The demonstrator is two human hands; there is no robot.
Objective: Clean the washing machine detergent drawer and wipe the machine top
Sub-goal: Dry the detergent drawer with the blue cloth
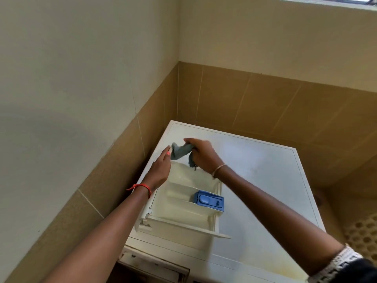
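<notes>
Right hand (204,155) grips cloth (179,153) above far end of drawer (179,203), left hand (161,170) straight-fingered beside cloth; drawer-wiping seemingly underway, compartments probably next.

Softly and evenly daylit from a window (328,1) at the top right edge, blown out to near white. Broad faint shadow across the cream wall (61,119) at left; dull sheen on the washing machine top (255,160). Slightly soft throughout, with smear on the grey cloth (180,153) and the right hand (202,156) gripping it. Wide-angle bowing of the joints in the brown tiles (265,103) toward the edges.
</notes>
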